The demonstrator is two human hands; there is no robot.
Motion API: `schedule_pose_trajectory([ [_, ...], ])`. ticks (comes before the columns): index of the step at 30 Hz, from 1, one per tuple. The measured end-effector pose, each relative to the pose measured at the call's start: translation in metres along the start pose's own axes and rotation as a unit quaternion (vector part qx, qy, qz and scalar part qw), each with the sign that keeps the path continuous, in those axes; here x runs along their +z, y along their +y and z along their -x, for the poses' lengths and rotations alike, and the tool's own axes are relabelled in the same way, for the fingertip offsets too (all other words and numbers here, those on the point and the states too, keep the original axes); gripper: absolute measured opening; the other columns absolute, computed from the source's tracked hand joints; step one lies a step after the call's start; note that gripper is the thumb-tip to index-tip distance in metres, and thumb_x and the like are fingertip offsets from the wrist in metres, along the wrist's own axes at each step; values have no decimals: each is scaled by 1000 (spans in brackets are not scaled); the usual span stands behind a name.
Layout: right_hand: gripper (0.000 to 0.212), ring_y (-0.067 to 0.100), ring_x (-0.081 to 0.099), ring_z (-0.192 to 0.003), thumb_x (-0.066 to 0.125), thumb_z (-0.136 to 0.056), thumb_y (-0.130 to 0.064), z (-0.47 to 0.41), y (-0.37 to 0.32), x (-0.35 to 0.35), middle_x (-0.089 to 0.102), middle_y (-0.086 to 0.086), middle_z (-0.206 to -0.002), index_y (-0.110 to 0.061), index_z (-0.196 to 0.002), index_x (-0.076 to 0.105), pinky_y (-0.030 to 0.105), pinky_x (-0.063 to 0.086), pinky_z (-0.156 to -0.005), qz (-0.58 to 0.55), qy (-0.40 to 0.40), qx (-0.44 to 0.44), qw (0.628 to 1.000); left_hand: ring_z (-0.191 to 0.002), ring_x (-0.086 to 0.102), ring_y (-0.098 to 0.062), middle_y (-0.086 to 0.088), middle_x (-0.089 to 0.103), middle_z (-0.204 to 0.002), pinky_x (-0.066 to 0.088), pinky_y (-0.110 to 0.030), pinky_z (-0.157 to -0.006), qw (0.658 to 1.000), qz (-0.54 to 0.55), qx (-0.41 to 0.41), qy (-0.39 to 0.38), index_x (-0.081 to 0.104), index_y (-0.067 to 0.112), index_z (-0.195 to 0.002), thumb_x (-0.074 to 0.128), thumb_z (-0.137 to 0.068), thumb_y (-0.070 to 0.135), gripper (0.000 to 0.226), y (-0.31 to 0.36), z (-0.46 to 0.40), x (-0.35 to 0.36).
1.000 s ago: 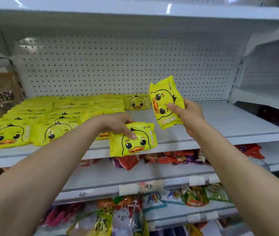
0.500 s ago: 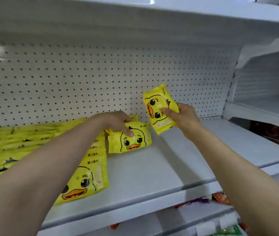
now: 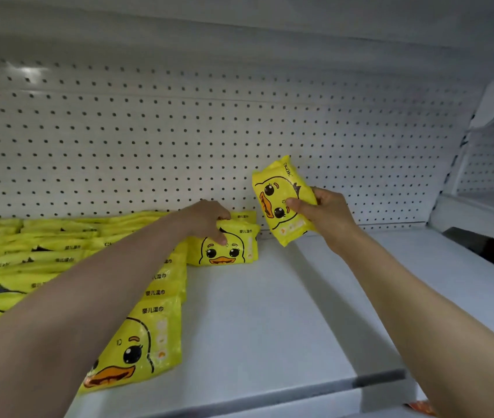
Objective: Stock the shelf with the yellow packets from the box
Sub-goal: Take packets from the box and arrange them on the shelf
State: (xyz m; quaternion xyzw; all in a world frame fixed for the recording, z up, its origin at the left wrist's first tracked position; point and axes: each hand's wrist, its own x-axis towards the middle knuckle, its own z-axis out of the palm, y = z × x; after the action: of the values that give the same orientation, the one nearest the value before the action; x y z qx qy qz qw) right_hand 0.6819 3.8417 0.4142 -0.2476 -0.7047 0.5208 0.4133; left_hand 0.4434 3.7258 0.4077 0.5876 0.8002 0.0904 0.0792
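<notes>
L hand (image 3: 209,220) grips packet (image 3: 224,247) at pegboard (image 3: 179,140); shelf (image 3: 270,312) rt bare.

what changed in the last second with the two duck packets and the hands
The left hand carried its yellow duck-print packet from the shelf's front edge to the back, beside the stocked yellow packets, near the pegboard. The right hand followed with its upright yellow packet. Both grips stayed; neither packet was released.
</notes>
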Motion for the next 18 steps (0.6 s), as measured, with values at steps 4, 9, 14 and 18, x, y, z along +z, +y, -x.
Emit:
schedule_pose_trajectory([
  [4, 18, 15, 72, -78, 79, -80, -16, -7, 3, 3, 76, 4, -90, -12, -97, 73, 28, 57, -67, -5, -13, 6, 1000, -114, 51, -20, 0, 56, -128, 40, -29, -89, 1000, -7, -14, 27, 57, 18, -128, 81, -75, 38, 61, -7, -3, 4],
  [9, 14, 10, 72, -72, 79, -81, -13, -9, 7, -4, 76, -1, -84, -15, -94, 73, 22, 55, -60, -21, -20, 9, 1000, -105, 48, -15, 3, 57, -112, 34, -26, -83, 999, -4, -7, 50, 61, 20, -120, 81, -74, 40, 54, -7, -9, 8],
  [14, 13, 10, 71, -70, 78, -81, -11, -9, 8, -12, 75, -1, -83, -15, -92, 73, 22, 56, -60, -15, -32, 11, 999, -107, 53, -21, 7, 58, -101, 45, -35, -85, 995, -40, 3, 87, 58, 33, -100, 81, -70, 43, 39, -8, -16, 14],
  [18, 17, 10, 71, -70, 78, -81, -10, -12, 10, -17, 75, 3, -86, -11, -97, 73, 22, 56, -60, -1, -45, 18, 999, -112, 47, -19, 5, 54, -115, 42, -35, -89, 985, -99, 12, 137, 56, 27, -120, 82, -68, 40, 59, -6, -16, 16],
])
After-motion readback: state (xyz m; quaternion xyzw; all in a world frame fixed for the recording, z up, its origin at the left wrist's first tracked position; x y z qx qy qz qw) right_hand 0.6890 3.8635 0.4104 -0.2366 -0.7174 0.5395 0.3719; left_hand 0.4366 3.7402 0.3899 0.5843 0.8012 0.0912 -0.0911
